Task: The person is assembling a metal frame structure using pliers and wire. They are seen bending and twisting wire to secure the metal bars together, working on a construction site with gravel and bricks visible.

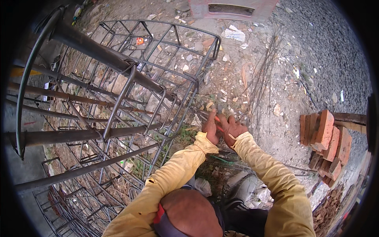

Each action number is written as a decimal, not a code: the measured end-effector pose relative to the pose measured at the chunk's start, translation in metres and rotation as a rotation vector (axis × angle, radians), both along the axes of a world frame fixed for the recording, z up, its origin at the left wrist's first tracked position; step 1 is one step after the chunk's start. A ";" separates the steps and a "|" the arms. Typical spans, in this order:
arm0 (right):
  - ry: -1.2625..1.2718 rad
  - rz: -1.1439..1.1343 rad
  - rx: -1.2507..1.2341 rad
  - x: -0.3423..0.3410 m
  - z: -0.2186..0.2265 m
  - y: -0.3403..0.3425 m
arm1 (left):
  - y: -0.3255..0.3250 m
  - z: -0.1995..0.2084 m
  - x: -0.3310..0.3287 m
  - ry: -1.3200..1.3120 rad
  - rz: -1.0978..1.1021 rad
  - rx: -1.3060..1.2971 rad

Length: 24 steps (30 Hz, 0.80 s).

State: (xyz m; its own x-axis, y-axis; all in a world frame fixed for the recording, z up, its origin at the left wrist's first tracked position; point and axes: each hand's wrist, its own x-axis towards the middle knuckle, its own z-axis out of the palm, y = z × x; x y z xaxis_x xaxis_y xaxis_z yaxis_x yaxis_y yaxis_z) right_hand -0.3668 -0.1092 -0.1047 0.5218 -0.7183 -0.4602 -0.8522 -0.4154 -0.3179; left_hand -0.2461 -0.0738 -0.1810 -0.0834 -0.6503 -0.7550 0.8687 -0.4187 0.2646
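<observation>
My right hand (pixel 233 129) is closed around a hand tool with red handles (pixel 219 120), which looks like pliers. The tool points up and left toward the edge of the steel rebar cage (pixel 194 89); its jaws are too small to make out. Right beside it, my left hand (pixel 211 129) is closed with the thumb raised along the tool; whatever its fingers hold is hidden. Both hands are low over the ground, just right of the cage's lower corner. Thin dark wires (pixel 262 79) lie on the dirt beyond my right hand.
The rebar cage, with thick bars (pixel 90 47) and square stirrups, fills the left side. Stacked red bricks (pixel 325 130) stand at the right beside a wooden plank (pixel 349 117). Grey gravel (pixel 327 47) lies at the upper right, and a pale plastic stool (pixel 233 8) at the far edge.
</observation>
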 end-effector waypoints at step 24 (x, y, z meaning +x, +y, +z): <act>-0.522 -0.489 1.644 -0.032 -0.035 -0.041 | 0.078 0.046 0.039 -1.404 -1.034 -0.324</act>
State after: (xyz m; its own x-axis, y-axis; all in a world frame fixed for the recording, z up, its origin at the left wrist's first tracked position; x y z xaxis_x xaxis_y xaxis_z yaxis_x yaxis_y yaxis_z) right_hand -0.3990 -0.1502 -0.1399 0.7348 0.1419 -0.6633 -0.4744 0.8064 -0.3530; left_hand -0.2071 0.0041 -0.1348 0.0174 -0.8793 -0.4759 -0.6232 -0.3817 0.6825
